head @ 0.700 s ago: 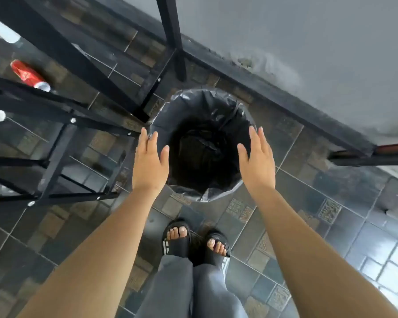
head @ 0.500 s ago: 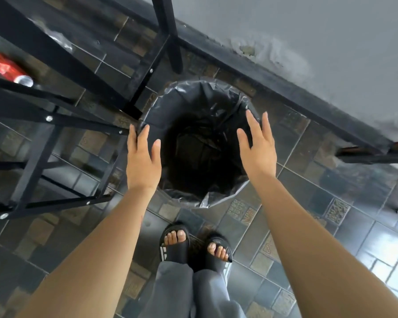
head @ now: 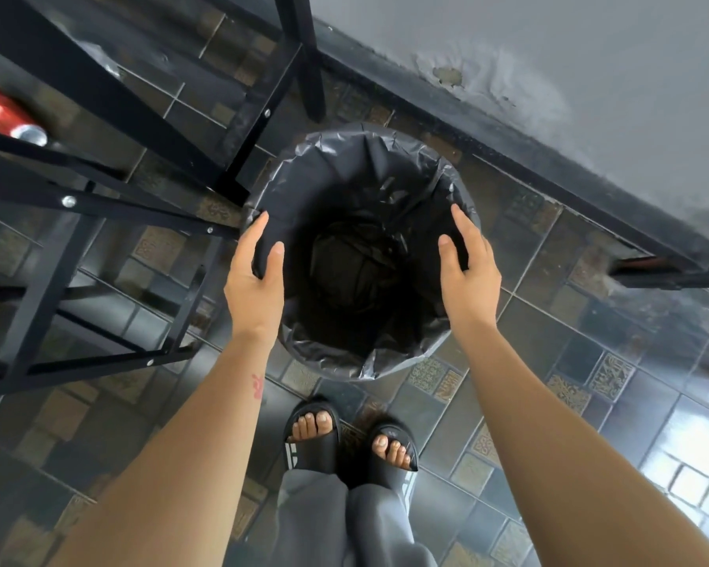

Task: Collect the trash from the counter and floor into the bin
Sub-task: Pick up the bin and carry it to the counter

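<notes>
round bin (head: 369, 364) lined with a black plastic bag (head: 332, 169), upright on the tiled floor (head: 549, 362), just ahead of two feet in black sandals (head: 316, 439) and grey trousers (head: 344, 525). at the bottom of it a dark lump, too dim to make out.

left hand (head: 254, 280) at the bin's left rim, palm turned inward. fingers (head: 256, 231) nearly straight and close together, lying along the outside of the rim; thumb spread well apart from them, reaching over the bag on the inside. wide open, curled round nothing; hard to tell whether touching the plastic or just off it.

right hand (head: 469, 272) mirrored at the right rim. fingers there (head: 463, 227) lightly bent along the rim's edge, thumb spread inward over the opening. also wide, holding nothing; contact with the bag not clear either.

small red mark (head: 258, 386) on the bare left forearm (head: 189, 444).

red can (head: 1, 112) on its side on the floor at far left, well apart from the bin, behind the bars of a black metal frame (head: 99, 88). one foot of that frame just beside the bin's left rim. beyond the bin, a dark skirting (head: 508, 157) and a grey wall (head: 549, 55) with flaking paint.
</notes>
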The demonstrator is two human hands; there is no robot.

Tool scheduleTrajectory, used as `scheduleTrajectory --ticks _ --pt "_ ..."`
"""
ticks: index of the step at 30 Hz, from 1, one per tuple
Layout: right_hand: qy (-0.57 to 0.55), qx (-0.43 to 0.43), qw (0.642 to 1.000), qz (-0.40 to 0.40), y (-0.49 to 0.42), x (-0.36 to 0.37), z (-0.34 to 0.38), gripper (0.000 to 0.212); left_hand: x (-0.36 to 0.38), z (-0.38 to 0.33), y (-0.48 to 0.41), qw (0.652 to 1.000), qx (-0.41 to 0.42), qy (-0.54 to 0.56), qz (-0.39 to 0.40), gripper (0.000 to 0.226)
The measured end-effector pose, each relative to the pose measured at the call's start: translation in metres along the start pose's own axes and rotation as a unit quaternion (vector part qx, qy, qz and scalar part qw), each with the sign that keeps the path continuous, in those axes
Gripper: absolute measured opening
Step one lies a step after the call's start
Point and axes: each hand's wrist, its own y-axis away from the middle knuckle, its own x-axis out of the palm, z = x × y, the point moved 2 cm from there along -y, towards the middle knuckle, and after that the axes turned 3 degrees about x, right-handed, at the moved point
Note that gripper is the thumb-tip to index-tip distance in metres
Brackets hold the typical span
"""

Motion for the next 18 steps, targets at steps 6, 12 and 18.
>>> scheduleTrajectory --ticks 6,12,18 --pt "-0.018 0.028 0.999 -0.002 0.046 -0.028 0.019 0.041 -0.029 -0.037 0.025 1.0 -0.019 0.003 0.023 0.043" --pt "-0.027 0.028 0.999 0.004 0.126 -0.091 0.089 0.043 -0.092 -0.116 0.08 0.999 -0.047 0.016 0.017 0.042" --pt "-0.034 0.012 0.999 0.012 0.205 -0.162 0.174 0.044 -0.164 -0.205 0.137 0.998 -0.054 0.035 0.005 0.042"
